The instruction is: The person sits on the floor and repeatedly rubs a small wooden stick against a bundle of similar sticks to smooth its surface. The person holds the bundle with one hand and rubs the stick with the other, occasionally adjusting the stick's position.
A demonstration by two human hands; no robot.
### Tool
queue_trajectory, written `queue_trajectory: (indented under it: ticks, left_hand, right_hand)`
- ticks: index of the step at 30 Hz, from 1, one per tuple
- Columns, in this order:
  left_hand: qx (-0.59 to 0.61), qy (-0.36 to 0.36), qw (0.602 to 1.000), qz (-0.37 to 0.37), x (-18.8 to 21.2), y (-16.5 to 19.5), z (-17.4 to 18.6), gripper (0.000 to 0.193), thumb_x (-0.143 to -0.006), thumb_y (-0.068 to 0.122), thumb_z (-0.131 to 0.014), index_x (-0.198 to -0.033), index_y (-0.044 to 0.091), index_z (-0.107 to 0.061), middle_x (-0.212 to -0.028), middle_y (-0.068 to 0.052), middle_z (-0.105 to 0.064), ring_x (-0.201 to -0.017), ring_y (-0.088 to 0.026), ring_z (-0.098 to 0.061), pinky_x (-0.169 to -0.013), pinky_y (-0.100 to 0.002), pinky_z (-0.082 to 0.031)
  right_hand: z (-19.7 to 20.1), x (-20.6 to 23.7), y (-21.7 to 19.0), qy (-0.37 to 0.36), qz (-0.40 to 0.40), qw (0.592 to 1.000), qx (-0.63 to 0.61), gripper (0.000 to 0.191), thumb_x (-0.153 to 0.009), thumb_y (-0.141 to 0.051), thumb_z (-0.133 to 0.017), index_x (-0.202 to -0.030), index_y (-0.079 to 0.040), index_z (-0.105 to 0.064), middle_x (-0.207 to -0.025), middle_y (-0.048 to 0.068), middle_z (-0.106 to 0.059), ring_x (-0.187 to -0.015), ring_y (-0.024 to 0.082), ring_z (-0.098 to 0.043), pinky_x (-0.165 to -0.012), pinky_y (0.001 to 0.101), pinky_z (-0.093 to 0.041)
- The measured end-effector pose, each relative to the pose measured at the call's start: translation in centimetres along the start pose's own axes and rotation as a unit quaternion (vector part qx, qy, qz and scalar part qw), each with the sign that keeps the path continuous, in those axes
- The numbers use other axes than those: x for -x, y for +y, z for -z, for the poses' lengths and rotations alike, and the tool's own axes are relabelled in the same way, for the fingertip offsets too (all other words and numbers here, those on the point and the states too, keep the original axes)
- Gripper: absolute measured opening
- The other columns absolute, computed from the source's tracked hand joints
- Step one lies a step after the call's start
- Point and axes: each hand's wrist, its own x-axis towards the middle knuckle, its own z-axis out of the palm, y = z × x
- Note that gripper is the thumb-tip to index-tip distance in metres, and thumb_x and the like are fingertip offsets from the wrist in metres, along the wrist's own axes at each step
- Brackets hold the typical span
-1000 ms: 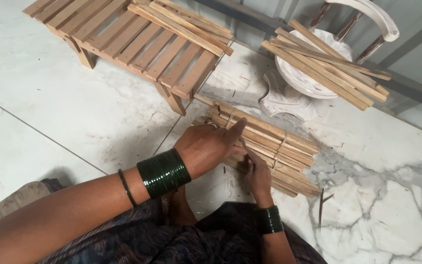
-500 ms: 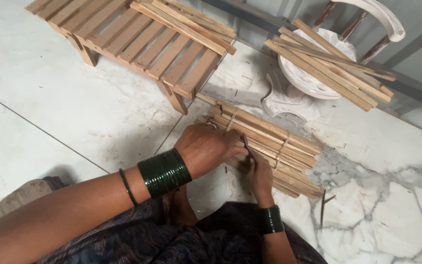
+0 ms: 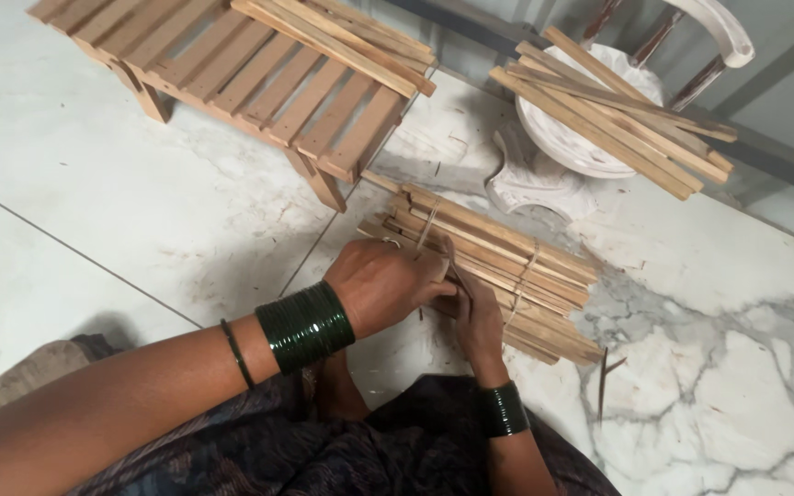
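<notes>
A bundle of thin wooden slats [image 3: 516, 262], tied with pale string in two places, lies on the marble floor before me. My left hand [image 3: 383, 285], with dark green bangles on the wrist, rests on the bundle's near left end, fingers curled over it. My right hand [image 3: 478, 308], also wearing a green bangle, touches the near side of the bundle and pinches a thin strand or sliver that rises toward the string. What the fingers hold underneath is hidden.
A low slatted wooden rack [image 3: 241, 78] with loose slats on top stands at the upper left. A white round stool or basin [image 3: 581, 138] carries more slats [image 3: 618, 115]. A thin stick [image 3: 604, 381] lies on the floor at right. My patterned dark clothing fills the bottom.
Both hands have stayed on the bundle's near end with only small finger movements; the thin strand between the hands now shows more upright.
</notes>
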Motion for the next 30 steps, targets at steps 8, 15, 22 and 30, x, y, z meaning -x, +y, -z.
queue_trajectory:
  ticks: [8,15,22,30]
  left_hand:
    - [-0.007,0.02,0.999,0.034,0.2,-1.1,0.6,0.041,-0.095,0.05,-0.062,-0.11,0.013,-0.073,-0.065,-0.01,-0.07,-0.061,-0.032,-0.069,-0.055,-0.045,-0.053]
    - [0.024,0.058,0.998,0.011,0.4,-1.4,0.1,0.036,-0.096,0.045,-0.063,-0.099,0.01,-0.073,-0.083,-0.011,-0.072,-0.072,-0.032,-0.07,-0.061,-0.045,-0.055]
    - [0.054,0.008,0.998,0.044,0.4,-1.4,0.3,0.038,-0.096,0.041,-0.061,-0.116,0.011,-0.07,-0.084,-0.014,-0.072,-0.074,-0.035,-0.07,-0.061,-0.048,-0.054]
    - [0.089,0.005,0.994,0.062,1.0,-1.1,0.1,0.041,-0.1,0.04,-0.057,-0.124,0.009,-0.067,-0.079,-0.015,-0.073,-0.071,-0.035,-0.07,-0.062,-0.047,-0.055]
  right_hand:
    - [0.8,0.2,-0.7,0.001,0.03,0.999,-0.012,0.038,-0.1,-0.005,-0.053,-0.136,-0.008,-0.063,-0.12,0.022,-0.069,-0.112,0.039,-0.064,-0.096,0.0446,-0.05]
    - [1.2,0.9,-3.1,0.023,0.072,0.995,-0.062,0.04,-0.1,-0.002,-0.053,-0.138,-0.008,-0.062,-0.125,0.021,-0.069,-0.114,0.037,-0.066,-0.097,0.0425,-0.052]
    - [-0.3,-0.6,0.1,-0.024,-0.004,0.999,0.031,0.044,-0.1,-0.007,-0.053,-0.142,-0.013,-0.063,-0.118,0.025,-0.07,-0.106,0.044,-0.063,-0.09,0.0484,-0.05]
    - [2.0,1.7,-4.3,0.014,0.117,0.99,-0.081,0.042,-0.1,-0.004,-0.051,-0.141,-0.01,-0.058,-0.124,0.02,-0.069,-0.112,0.037,-0.066,-0.095,0.0418,-0.053]
